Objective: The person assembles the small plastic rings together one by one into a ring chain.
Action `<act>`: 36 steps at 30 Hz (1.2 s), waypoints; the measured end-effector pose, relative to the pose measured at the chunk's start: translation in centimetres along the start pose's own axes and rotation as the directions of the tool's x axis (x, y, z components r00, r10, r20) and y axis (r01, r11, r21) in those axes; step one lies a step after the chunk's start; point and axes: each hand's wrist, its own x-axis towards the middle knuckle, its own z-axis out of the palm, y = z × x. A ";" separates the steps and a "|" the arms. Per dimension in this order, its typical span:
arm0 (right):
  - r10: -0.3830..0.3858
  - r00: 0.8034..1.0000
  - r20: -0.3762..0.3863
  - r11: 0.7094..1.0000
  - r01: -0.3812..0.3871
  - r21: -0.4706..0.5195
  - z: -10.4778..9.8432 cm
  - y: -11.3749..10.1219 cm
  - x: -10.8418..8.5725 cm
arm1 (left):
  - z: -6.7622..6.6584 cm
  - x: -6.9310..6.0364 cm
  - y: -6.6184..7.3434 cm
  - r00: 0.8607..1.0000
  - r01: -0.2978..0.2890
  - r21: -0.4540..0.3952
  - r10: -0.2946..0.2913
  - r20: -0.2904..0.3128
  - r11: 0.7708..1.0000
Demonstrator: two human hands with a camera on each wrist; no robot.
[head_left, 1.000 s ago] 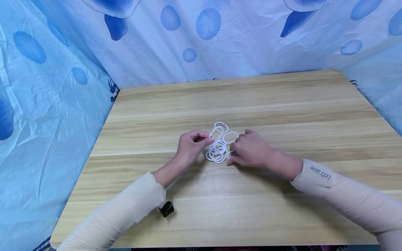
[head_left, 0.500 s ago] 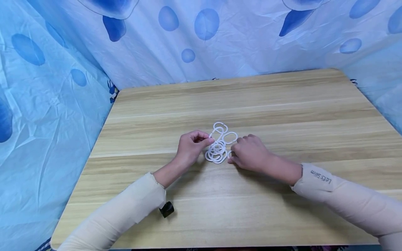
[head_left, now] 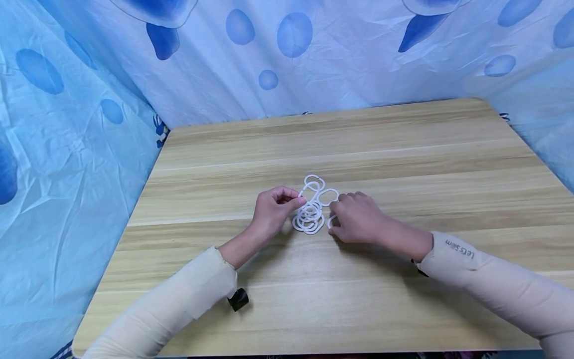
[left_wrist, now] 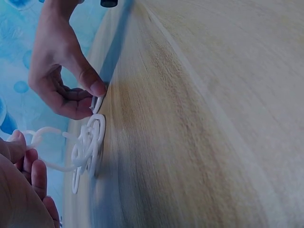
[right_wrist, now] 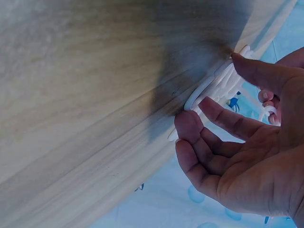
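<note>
Left hand (head_left: 273, 208) pinches one white ring (left_wrist: 50, 128), raised off the bench (head_left: 287, 309). Right hand (head_left: 358, 220) curls its fingers narrowly round a second ring (head_left: 329, 222), just beside the pile (head_left: 308, 215) on the bench. Step, I judge: picking up a ring for linking. Next calls for lifting it clear, gap turned toward the first.

Surface (head_left: 358, 314): was pale, streaky wood grain, far right corner rounded
Back sheeting (head_left: 358, 70): hung creased, light blue to lilac, printed with blue ovals (head_left: 294, 34); bigger dark-blue shapes (head_left: 163, 40) were cut off at top
Left sheeting (head_left: 58, 174): was brighter blue, wrinkled, same ovals
Right sheeting (head_left: 547, 107): was pale blue, dropped past the surface's edge
Light: left soft sheen on the surface's near half
</note>
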 end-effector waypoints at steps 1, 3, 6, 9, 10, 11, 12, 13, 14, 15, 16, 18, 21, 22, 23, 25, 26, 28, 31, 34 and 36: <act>0.010 1.000 0.010 1.000 -0.010 0.012 -0.1 0.0 0.1 | 0.0 0.0 0.0 1.000 0.001 -0.002 -0.001 0.002 1.000; 0.030 0.999 0.032 0.999 -0.031 0.033 -0.1 0.2 0.2 | 0.0 0.0 0.0 1.000 0.003 -0.006 -0.003 0.004 1.000; 0.054 0.997 0.061 0.997 -0.057 0.055 -0.1 0.4 0.4 | 0.0 0.1 0.0 1.000 0.012 -0.010 -0.012 0.006 1.000; 0.065 0.995 0.082 0.995 -0.071 0.076 0.0 0.6 0.5 | 0.0 0.1 -0.1 1.000 0.015 -0.014 -0.015 0.006 1.000; 0.067 0.994 0.087 0.994 -0.074 0.082 0.0 0.7 0.6 | 0.0 -0.1 0.3 1.000 0.021 -0.012 -0.021 0.006 1.000; 0.064 0.994 0.089 0.994 -0.072 0.087 0.0 0.7 0.6 | 0.0 -0.1 0.3 1.000 0.021 -0.012 -0.021 0.005 1.000; 0.060 0.994 0.089 0.993 -0.068 0.093 0.0 0.8 0.6 | 0.0 -0.1 0.3 1.000 0.019 -0.013 -0.019 0.004 1.000; 0.056 0.995 0.086 0.993 -0.065 0.101 0.0 0.9 0.6 | 0.0 -0.2 0.4 1.000 0.015 -0.012 -0.015 0.003 1.000; 0.049 0.995 0.083 0.992 -0.059 0.115 -0.1 1.0 0.6 | 0.0 -0.1 0.3 1.000 0.012 -0.011 -0.012 0.002 1.000; 0.041 0.996 0.080 0.990 -0.051 0.130 -0.2 1.0 0.7 | 0.0 -0.2 0.3 1.000 0.011 -0.011 -0.011 0.003 1.000; 0.033 0.997 0.076 0.988 -0.044 0.147 -0.4 1.2 0.7 | -0.1 -0.2 0.3 1.000 0.013 -0.010 -0.013 0.002 1.000; 0.022 0.998 0.056 0.982 -0.032 0.184 -0.8 1.4 0.8 | 0.0 0.1 -0.2 1.000 0.006 -0.014 -0.006 0.002 1.000; 0.014 1.000 -0.003 0.968 -0.013 0.250 -1.4 2.0 1.1 | -0.1 0.1 -0.3 1.000 0.008 -0.018 -0.008 0.005 1.000; 0.013 1.000 -0.029 0.963 -0.004 0.271 -1.6 2.2 1.2 | 0.0 0.1 -0.3 1.000 0.008 -0.019 -0.008 0.007 1.000; 0.013 0.998 -0.057 0.955 0.004 0.295 -1.7 2.4 1.3 | 0.0 0.1 -0.3 1.000 0.007 -0.020 -0.007 0.008 1.000; 0.016 0.994 -0.108 0.937 0.022 0.349 -2.1 2.8 1.5 | 0.0 0.1 -0.3 1.000 0.007 -0.022 -0.007 0.010 1.000; 0.024 0.992 -0.127 0.926 0.026 0.378 -2.3 2.9 1.6 | 0.0 0.1 -0.3 1.000 0.008 -0.023 -0.008 0.010 1.000; 0.046 0.987 -0.151 0.901 0.024 0.433 -2.6 3.2 1.7 | 0.1 0.2 -0.3 1.000 0.005 -0.023 -0.005 0.011 1.000; 0.080 0.982 -0.174 0.861 0.020 0.508 -3.0 3.5 1.9 | 0.2 0.2 -0.3 1.000 -0.001 -0.021 0.001 0.020 1.000; 0.084 0.975 -0.205 0.831 0.045 0.554 -3.1 3.7 2.0 | 0.3 0.2 -0.2 0.999 -0.003 -0.016 0.004 0.036 1.000; 0.085 0.970 -0.226 0.815 0.062 0.575 -3.0 3.7 2.2 | 0.3 0.2 -0.2 0.999 0.003 -0.012 -0.002 0.048 1.000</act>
